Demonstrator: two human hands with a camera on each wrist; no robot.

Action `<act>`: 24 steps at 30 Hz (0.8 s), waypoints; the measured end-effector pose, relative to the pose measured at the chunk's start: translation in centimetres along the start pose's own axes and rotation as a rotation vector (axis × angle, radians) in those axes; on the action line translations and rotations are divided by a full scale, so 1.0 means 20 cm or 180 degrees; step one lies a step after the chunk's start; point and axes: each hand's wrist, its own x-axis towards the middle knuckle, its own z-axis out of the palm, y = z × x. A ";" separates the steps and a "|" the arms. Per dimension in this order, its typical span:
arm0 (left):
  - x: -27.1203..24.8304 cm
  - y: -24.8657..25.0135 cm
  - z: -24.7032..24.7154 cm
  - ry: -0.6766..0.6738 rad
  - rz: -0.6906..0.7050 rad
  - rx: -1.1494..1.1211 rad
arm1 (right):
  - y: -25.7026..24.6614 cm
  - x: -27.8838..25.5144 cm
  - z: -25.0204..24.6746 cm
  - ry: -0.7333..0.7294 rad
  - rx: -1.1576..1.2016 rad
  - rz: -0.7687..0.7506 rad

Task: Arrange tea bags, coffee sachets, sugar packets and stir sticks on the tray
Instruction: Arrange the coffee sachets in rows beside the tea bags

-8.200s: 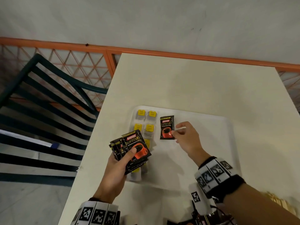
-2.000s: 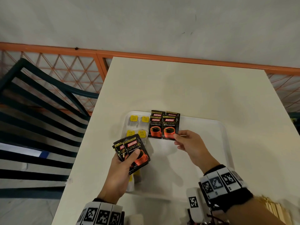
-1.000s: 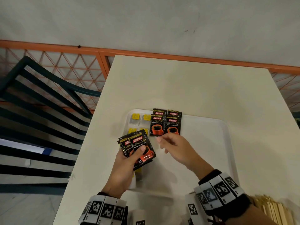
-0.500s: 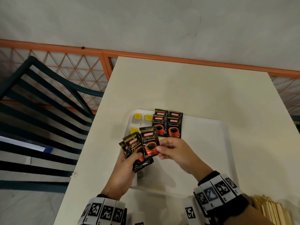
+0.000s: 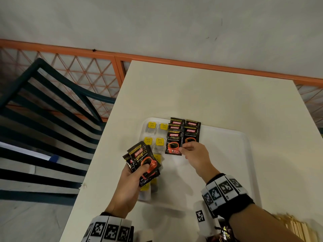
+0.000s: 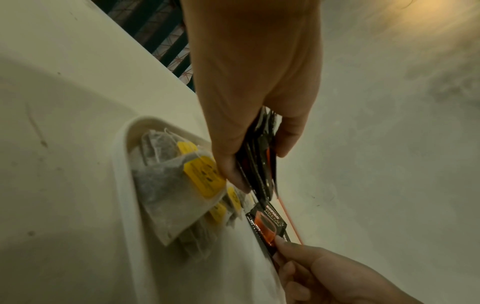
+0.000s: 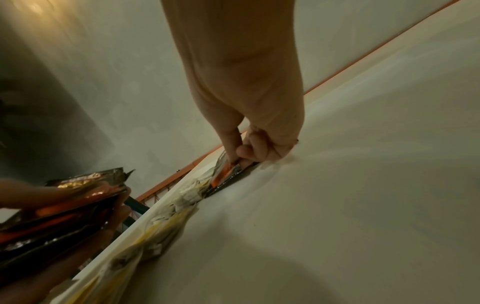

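A white tray (image 5: pixel 227 154) lies on the cream table. Tea bags with yellow tags (image 5: pixel 153 135) fill its left column. Black coffee sachets (image 5: pixel 191 131) lie overlapped in two columns at the tray's far edge. My right hand (image 5: pixel 181 150) pinches the lower right corner of one coffee sachet (image 5: pixel 173 144) (image 6: pixel 267 222), laid over the left column. My left hand (image 5: pixel 138 173) grips a fanned stack of coffee sachets (image 5: pixel 143 159) (image 6: pixel 259 164) above the tray's left side, thumb on top. The right wrist view shows thumb and fingers (image 7: pixel 233 150) pinching the sachet's edge (image 7: pixel 223 174).
Wooden stir sticks (image 5: pixel 293 227) lie at the table's near right corner. A dark slatted chair (image 5: pixel 43 110) stands left of the table. An orange railing (image 5: pixel 174 58) runs behind the table's far edge. The tray's right half (image 5: pixel 218 180) is bare.
My right hand took one sachet from the stack in my left hand and carried it forward onto the left column of sachets on the tray. My left hand stayed, holding the rest.
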 end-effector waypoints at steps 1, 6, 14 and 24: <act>0.00 0.00 0.00 -0.0008 -0.0004 0.0000 | 0.00 0.00 0.01 0.0026 -0.0035 0.0001; 0.00 0.00 0.01 -0.0019 -0.0010 -0.0021 | 0.01 -0.01 0.03 0.0228 -0.0400 -0.0221; 0.00 0.00 0.02 -0.0064 -0.0021 0.0027 | 0.03 -0.03 0.03 0.0292 -0.0586 -0.0442; -0.01 0.02 0.09 -0.0219 0.0203 0.0221 | -0.08 -0.23 0.01 -0.1162 -0.0115 -0.0713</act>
